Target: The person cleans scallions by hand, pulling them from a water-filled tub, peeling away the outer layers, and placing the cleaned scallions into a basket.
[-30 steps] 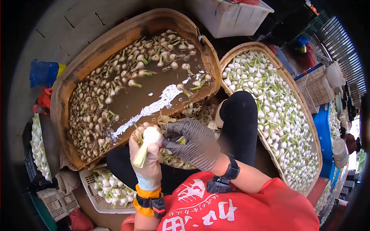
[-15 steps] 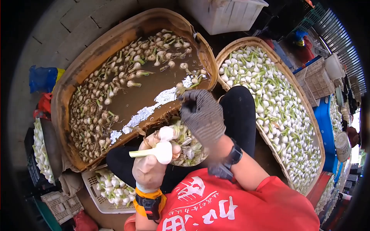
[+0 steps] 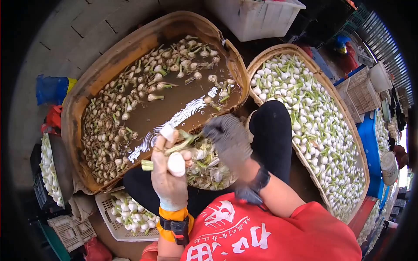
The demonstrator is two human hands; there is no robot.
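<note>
My left hand, in a pale glove, is closed on peeled white garlic bulbs. One garlic bulb sits at the palm side with a cut green stem sticking out to the left, and a second garlic bulb shows at the fingertips. My right hand, in a grey striped glove, is just to the right and smeared by motion; its fingers do not show clearly. A green stalk lies between the two hands. Beneath them is a heap of peelings in a round container.
Ahead stands a large tub of brown water with unpeeled garlic bulbs. At the right, another tub holds peeled garlic. A white basket of peeled bulbs stands lower left; a white bin is at the top.
The left hand has turned and its fingers have risen, lifting one bulb higher. My right hand has shifted slightly down and right, and a green stalk now shows between the hands. Ripples cross the water.
</note>
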